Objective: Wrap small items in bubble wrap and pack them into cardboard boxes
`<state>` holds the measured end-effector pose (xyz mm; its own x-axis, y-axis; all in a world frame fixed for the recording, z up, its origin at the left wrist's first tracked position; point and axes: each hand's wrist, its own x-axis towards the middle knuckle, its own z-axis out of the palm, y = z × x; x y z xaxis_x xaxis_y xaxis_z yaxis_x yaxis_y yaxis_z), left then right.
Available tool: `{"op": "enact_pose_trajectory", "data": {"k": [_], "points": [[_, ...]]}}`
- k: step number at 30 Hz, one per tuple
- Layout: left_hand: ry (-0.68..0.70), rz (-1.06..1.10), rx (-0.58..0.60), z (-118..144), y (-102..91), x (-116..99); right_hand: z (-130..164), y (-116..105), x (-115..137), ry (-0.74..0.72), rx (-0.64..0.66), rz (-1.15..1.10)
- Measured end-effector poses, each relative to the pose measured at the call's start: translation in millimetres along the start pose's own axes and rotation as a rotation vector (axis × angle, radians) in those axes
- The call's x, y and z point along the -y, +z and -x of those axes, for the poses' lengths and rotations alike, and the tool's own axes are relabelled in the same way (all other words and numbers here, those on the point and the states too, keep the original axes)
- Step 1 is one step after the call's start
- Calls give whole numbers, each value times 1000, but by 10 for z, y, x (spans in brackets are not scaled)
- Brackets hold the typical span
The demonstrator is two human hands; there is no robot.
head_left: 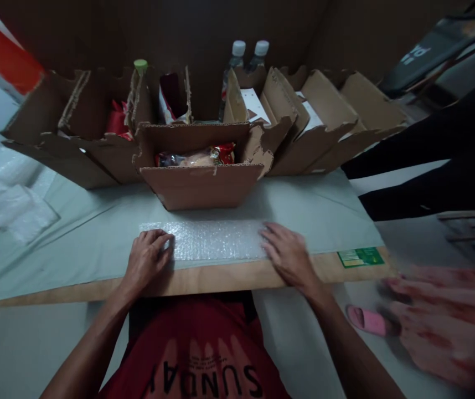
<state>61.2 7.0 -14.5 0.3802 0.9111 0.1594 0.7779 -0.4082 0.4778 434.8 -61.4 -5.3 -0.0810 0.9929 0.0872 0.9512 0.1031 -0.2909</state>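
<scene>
Centre of the frame, low: both hands rest on a strip of bubble wrap (208, 239) that lies flat on the pale sheet covering the table (96, 244), its near edge close to the bare wooden table lip. Left hand (146, 260) sits at the strip's left end, fingers curled down onto it, knuckles up, pinning rather than pinching as far as can be seen. Right hand (289, 255) lies at the right end, fingers spread and flat, palm down on the plastic. Just above the strip stands an open cardboard box (200, 185) with wrapped packets (198, 158) visible inside; its front wall is near the strip's far edge, not clearly touching. Behind it, across the upper half, a row of torn cardboard dividers (304, 127), two capped bottles (248, 58) upper centre, a green-capped one (140, 66) to their left. At the right edge, another person's dark sleeve (428, 160) and, lower right, a blurred hand. Risks, as judged: the wrap is slick on a smooth sheet, so uneven pressure from the two hands could skew or bunch it; the strip lies close to the table lip, so a pull toward the body could slide it off; a push forward could nudge the box into the loose dividers and tip the bottles; the co-worker's moving hand could cross the same space
</scene>
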Motion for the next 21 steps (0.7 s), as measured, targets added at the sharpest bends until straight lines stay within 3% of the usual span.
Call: {"op": "enact_pose_trajectory", "data": {"k": [2, 4, 6, 9, 11, 14, 18, 21], "points": [[-16, 35, -52, 38, -87, 59, 73, -154, -288, 134, -105, 38], [-100, -20, -160, 82, -197, 137, -1, -202, -365, 145, -148, 31], [-241, -155, -223, 115, -289, 192, -175, -151, -289, 105, -126, 9], [-404, -280, -147, 119, -320, 178, -413, -25, -108, 73, -79, -10], [-423, -266, -102, 103, -287, 134, -442, 0, -23, 50, -86, -42], [-414, -216, -111, 101, -320, 125, -250, -67, 102, 83, -83, -189], [-421, -166, -150, 54, -688, 284, 165, -94, 558, 142, 46, -562], [-390, -181, -204, -265, -938, 429, 297, 65, 1097, 55, 199, -774]]}}
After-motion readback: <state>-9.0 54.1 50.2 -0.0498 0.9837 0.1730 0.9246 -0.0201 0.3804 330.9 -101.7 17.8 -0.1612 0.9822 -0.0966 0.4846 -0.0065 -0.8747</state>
